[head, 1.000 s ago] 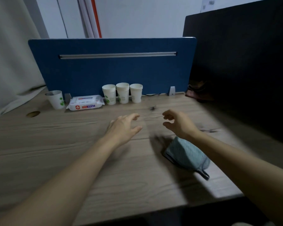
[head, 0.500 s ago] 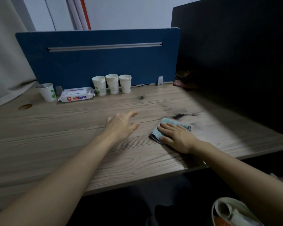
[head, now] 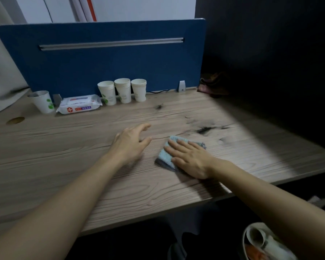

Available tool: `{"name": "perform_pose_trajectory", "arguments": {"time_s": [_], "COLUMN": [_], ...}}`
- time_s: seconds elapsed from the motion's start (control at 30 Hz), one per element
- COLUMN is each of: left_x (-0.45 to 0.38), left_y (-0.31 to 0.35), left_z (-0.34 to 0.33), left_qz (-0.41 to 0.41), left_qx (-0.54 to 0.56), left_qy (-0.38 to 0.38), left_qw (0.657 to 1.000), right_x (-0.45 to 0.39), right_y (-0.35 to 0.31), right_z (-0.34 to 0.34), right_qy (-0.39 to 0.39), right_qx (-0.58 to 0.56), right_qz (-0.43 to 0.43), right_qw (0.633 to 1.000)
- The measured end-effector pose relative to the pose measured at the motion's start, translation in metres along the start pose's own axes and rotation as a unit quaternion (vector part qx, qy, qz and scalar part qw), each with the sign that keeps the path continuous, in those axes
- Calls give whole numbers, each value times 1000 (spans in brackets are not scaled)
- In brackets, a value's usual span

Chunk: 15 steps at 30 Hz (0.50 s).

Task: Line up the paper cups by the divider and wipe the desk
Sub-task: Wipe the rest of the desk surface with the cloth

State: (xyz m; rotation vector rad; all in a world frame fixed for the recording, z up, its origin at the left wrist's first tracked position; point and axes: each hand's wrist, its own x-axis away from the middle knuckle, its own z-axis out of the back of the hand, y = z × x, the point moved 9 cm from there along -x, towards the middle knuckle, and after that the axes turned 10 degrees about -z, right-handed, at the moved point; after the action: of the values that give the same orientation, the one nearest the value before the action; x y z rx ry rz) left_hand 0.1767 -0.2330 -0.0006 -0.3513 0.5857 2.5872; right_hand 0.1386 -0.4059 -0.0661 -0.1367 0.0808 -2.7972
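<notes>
Flat under right hand [head: 190, 160], cloth [head: 166, 155], left hand [head: 131, 142] beside

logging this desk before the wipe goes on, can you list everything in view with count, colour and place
paper cups: 3, white with green print, in a row against the divider
lone paper cup: 1, white with green print, far left by the divider
wet wipes pack: 1, white with red label, between the lone cup and the row
divider: 1, blue with a grey rail, along the desk's back edge
cloth: 1, light blue, on the desk under the right hand
desk: 1, grey wood grain, with dark smudges right of centre
bundle: 1, brownish, back right corner, too dark to identify
left hand: open, beside the cloth
right hand: flat, presses on the cloth
</notes>
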Motion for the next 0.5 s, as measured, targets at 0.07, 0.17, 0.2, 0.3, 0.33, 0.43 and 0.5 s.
{"name": "perform_pose_trajectory", "arguments": {"time_s": [0.07, 0.17, 0.2, 0.3, 0.33, 0.43, 0.5], "left_x": [-1, 1, 0, -5, -7, -11, -13], "left_y": [-3, -6, -8, -12, -12, -9, -7], "left_z": [-4, -7, -8, -7, -8, -9, -9], "left_qz": [-1, -6, -5, 4, 6, 4, 2], "left_qx": [4, 15, 19, 31, 36, 38, 29], "left_qy": [-6, -8, -8, -4, -2, -1, -5], "left_qw": [1000, 1000, 1000, 999, 999, 999, 1000], "right_x": [-5, -14, -18, -22, -18, 2, 6], "right_y": [39, 72, 69, 27, 7, -29, -10], "right_z": [6, 10, 10, 9, 6, -6, -6], "right_qy": [-7, -31, -34, -30, -22, -1, -1], "right_qx": [9, 17, 20, 16, 11, -13, -11], "right_qz": [-64, -130, -132, -91, -61, 26, 26], "right_qw": [998, 991, 990, 995, 998, 1000, 1000]}}
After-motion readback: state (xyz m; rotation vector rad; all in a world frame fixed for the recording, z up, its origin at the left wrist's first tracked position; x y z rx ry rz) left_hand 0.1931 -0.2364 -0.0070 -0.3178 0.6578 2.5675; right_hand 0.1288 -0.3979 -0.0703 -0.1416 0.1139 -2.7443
